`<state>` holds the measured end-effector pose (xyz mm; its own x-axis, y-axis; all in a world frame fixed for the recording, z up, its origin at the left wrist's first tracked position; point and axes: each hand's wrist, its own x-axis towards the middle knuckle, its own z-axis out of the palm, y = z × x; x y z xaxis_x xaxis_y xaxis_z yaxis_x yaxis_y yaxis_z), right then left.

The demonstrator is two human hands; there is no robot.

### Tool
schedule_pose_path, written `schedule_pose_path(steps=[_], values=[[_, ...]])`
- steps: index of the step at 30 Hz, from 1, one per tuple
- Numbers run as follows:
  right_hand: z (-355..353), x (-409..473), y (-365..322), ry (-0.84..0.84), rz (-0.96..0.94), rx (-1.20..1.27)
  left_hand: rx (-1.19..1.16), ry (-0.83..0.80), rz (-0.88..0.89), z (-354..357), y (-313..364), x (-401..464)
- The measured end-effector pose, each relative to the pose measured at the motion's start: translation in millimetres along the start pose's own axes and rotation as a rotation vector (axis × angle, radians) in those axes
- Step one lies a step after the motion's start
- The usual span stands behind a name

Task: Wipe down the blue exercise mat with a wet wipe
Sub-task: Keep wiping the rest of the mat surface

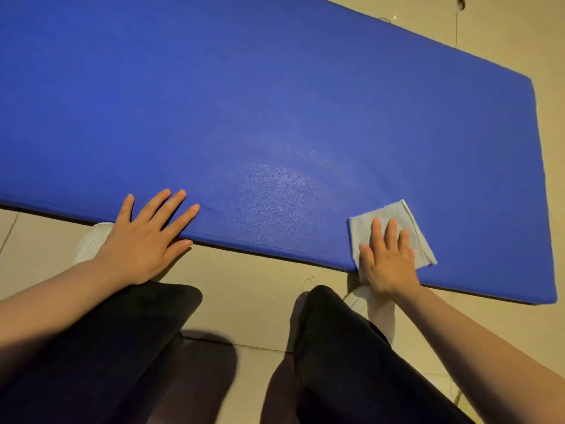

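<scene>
The blue exercise mat (pixel 275 102) lies flat on the floor and fills most of the view. A folded pale wet wipe (pixel 394 214) sits near the mat's near edge on the right. My right hand (pixel 388 261) presses flat on the wipe with straight fingers, covering its lower half. My left hand (pixel 146 240) rests flat with fingers spread on the mat's near edge at the left. A damp, shinier patch (pixel 275 191) shows on the mat between the two hands.
Beige floor tiles (pixel 253 270) surround the mat. My legs in dark trousers (pixel 351 362) and white shoes (pixel 91 240) are at the bottom, close to the mat's near edge. The mat's right end (pixel 541 179) is in view.
</scene>
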<state>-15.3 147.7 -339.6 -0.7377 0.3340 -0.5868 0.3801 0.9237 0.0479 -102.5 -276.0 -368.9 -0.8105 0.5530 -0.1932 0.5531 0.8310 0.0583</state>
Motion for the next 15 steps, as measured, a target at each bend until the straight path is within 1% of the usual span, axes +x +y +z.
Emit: schedule_pose_path(steps=[1, 2, 5, 7, 10, 11, 13, 15], values=[[-7, -2, -17, -0.02, -0.012, 0.049, 0.001, -0.009, -0.015, -1, 5, 1], [-9, -3, -36, -0.029, -0.072, 0.057, 0.0, -0.025, -0.036, -1, 11, 0], [-12, -7, -96, -0.046, -0.402, -0.044, 0.001, -0.074, -0.077, 0, 20, 1], [-15, -11, -139, -0.093, -0.615, -0.137, 0.003, -0.089, -0.074, -1, 20, 1], [-20, -13, -189, -0.111, -0.868, -0.291, 0.002, -0.087, -0.089, -2, 21, 1], [-21, -11, -195, -0.094, -0.906, -0.333, 0.006, -0.076, -0.088, -3, 21, 1], [-19, -4, -186, -0.071, -0.929, -0.381, 0.009, -0.032, -0.048, -5, 21, 1], [-14, 1, -155, -0.035, -0.859, -0.331, 0.007, 0.002, 0.039, -6, 22, -1]])
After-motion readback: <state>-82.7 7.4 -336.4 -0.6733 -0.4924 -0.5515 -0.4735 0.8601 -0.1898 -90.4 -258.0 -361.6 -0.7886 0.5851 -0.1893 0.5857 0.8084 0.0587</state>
